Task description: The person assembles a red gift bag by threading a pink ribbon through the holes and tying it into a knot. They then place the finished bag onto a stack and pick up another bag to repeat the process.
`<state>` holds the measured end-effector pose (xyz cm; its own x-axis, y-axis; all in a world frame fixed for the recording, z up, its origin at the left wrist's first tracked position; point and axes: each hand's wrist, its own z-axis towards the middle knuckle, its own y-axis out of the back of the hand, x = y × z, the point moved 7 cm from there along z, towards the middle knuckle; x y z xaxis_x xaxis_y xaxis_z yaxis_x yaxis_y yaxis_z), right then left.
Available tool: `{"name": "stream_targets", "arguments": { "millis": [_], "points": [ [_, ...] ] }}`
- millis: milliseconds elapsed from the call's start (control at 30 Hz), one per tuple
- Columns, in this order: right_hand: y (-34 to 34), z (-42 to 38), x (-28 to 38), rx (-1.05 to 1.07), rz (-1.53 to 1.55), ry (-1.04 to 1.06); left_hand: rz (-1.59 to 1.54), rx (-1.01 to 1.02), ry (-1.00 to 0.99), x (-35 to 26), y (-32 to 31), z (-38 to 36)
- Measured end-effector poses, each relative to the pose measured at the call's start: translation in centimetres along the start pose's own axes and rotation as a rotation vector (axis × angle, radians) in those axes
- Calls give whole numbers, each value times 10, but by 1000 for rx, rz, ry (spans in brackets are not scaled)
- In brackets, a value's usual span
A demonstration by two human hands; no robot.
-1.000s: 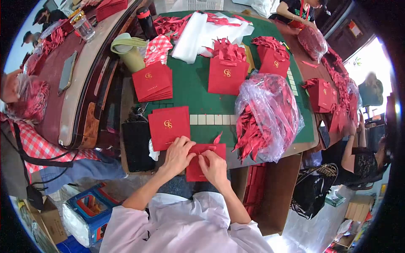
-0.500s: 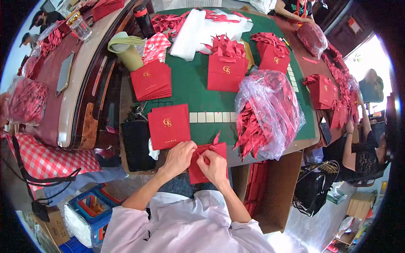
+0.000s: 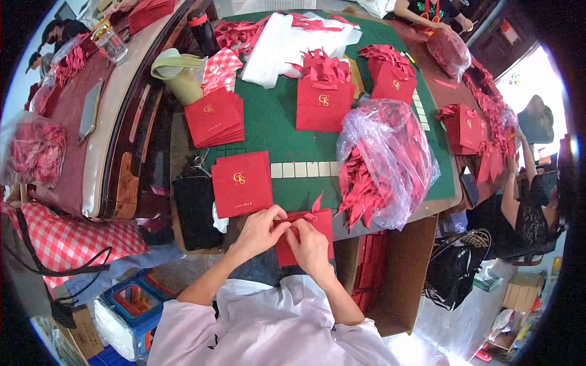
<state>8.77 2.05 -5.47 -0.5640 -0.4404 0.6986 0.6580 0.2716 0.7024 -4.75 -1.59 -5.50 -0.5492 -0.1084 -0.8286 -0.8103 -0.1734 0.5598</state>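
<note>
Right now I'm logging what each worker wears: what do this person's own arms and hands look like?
Both forearms are bare from about the elbow down. The left hand and right hand wear no gloves; no rings, watch or bracelet are visible. The upper arms are covered by loose short sleeves of a plain white garment, without visible markings.

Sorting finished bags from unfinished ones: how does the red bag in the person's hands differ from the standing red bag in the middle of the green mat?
The bag in hand lies flat at the table's near edge, gripped by the left hand and right hand; the standing bag is upright and untouched. The standing bag shows a gold logo; the bag in hand shows none. The standing bag has red ribbons bunched at its top; the bag in hand has one ribbon end sticking up. Both are red.
</note>
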Motion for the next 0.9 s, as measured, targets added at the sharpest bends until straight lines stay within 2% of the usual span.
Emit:
{"name": "stream_targets", "arguments": {
  "millis": [33,167,233,300,333,400,467,533,667,700,767,800,867,900],
  "points": [
    [12,1,8,5,45,18,-9,36,79,3,0,-1],
    [42,20,20,-29,175,98,-6,19,89,3,-5,-3],
    [47,29,16,-53,162,153,-1,-30,-16,-12,-4,-4],
    [27,34,3,191,-35,167,16,-65,-95,-17,-7,-5],
    [27,36,-1,189,-35,170,35,-101,-170,-23,-6,-6],
    [16,38,-10,350,10,171,47,-96,-167,-22,-7,-9],
    [14,43,-19,374,54,159,104,-114,-272,-26,-9,-12],
    [4,45,-33,506,278,-25,109,-126,-295,-26,-10,-12],
    [-9,46,-41,387,348,-50,148,-156,-277,-23,-8,-6],
    [-10,47,-44,289,397,-85,150,-158,-277,-25,-5,-6],
    [-11,54,-59,156,432,-175,32,-29,-132,-19,-9,-3],
    [-10,59,-63,113,523,-226,32,-28,-132,-16,-13,-4],
    [-3,66,-62,83,427,-159,31,-83,-59,-2,-19,-4],
    [-1,67,-60,81,429,-159,-68,-127,40,5,-18,-1]
  ]
}}
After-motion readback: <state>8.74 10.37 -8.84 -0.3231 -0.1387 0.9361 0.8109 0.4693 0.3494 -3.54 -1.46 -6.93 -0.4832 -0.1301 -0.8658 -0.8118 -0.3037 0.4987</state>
